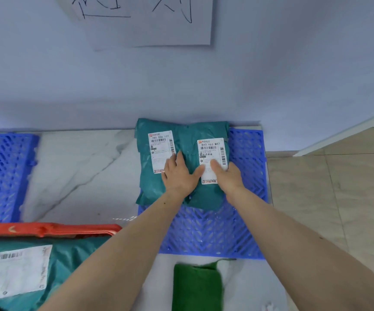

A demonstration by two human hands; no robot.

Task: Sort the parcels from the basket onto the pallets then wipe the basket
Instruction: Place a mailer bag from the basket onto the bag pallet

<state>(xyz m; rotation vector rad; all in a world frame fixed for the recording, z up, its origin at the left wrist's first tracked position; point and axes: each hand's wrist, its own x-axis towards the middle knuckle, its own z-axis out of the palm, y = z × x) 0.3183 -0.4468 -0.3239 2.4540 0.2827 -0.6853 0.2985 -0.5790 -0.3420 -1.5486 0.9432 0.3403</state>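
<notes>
Two teal parcels with white labels lie side by side on the right blue pallet by the wall. My left hand rests flat across the left parcel and the seam between them. My right hand presses flat on the right parcel, its fingers over the label. The red basket sits at the lower left with another teal parcel inside. A folded green cloth lies on the floor near me.
A second blue pallet lies at the far left on the marble floor. A paper sign hangs on the wall above. Beige tiles and a wall edge lie to the right.
</notes>
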